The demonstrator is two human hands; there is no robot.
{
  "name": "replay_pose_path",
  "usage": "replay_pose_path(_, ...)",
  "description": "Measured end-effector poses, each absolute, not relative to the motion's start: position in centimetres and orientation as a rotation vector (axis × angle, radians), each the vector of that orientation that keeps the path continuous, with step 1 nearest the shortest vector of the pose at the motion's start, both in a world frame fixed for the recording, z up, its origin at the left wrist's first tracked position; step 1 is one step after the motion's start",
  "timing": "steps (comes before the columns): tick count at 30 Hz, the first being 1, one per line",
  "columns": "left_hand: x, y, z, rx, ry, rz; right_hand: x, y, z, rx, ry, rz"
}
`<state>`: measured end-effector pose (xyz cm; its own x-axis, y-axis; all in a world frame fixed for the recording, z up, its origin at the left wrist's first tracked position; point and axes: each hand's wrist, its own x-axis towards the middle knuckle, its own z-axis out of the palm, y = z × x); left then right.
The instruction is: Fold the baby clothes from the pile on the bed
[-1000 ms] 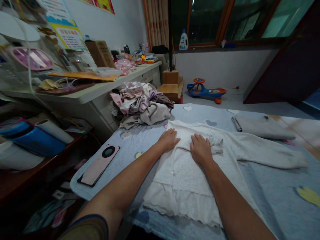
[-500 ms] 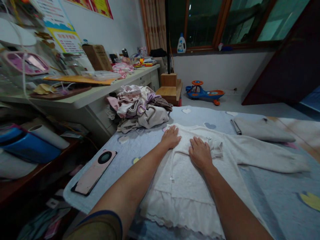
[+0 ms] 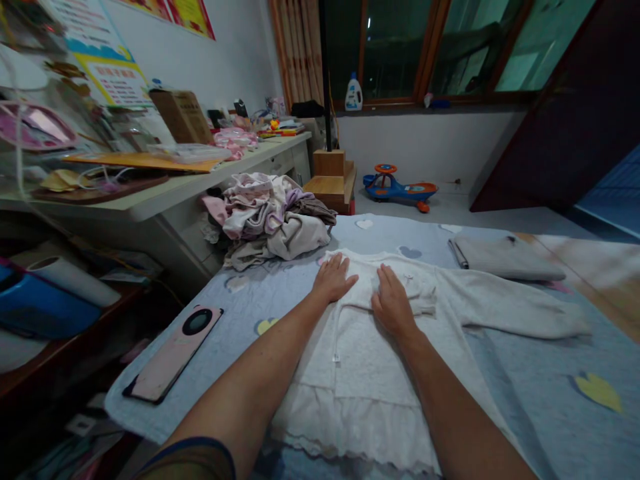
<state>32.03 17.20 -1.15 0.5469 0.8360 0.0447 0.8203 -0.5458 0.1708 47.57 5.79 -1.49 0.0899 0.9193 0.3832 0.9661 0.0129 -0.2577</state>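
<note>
A white long-sleeved top [image 3: 370,367] with a ruffled hem lies spread on the bed. Its left side is folded inward, and that sleeve lies across the chest, while the other sleeve stretches out to the right. My left hand [image 3: 333,279] rests flat on the folded edge near the shoulder, fingers apart. On the folded sleeve lies my right hand [image 3: 393,301], tilted a little onto its side, its fingers extended and grasping nothing. A small tag shows on the folded side seam.
A heap of crumpled clothes [image 3: 280,217] sits at the bed's far left corner. Nearer lies a pink phone [image 3: 173,357]. A folded grey garment [image 3: 505,258] rests at the right. Beyond the bed are wooden steps [image 3: 330,183] and a blue ride-on toy [image 3: 400,190]; a cluttered desk [image 3: 145,208] runs along the left.
The camera view has shifted, so the scene sits further left. My right hand has turned slightly onto its edge, with its fingers closer together. The left hand stays on the folded edge.
</note>
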Motion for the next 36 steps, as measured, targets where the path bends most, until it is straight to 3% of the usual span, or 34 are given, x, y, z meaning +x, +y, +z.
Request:
replay_pose_path(6,31.9,17.2,-1.2,2.629,1.391,0.21,46.9,6.3,-1.7,-1.913,-2.052,0.036)
replay_pose_path(13,31.8,17.3,-1.2,2.622,1.403,0.227,46.8,5.4,-1.5,-2.237,-1.897,-0.036)
replay_pose_path(24,33.1,14.9,0.2,2.612,1.211,0.128,46.9,5.2,-2.0,-2.212,-1.911,-0.128)
replay_pose_path(32,33.3,13.8,-0.4,2.677,1.217,0.105,49.1,6.6,-2.7,-1.948,-1.799,-0.245)
replay_pose_path(36,33.5,14.5,-0.1,2.659,1.185,0.038,49.1,6.7,-2.5,-2.158,-1.775,-0.177)
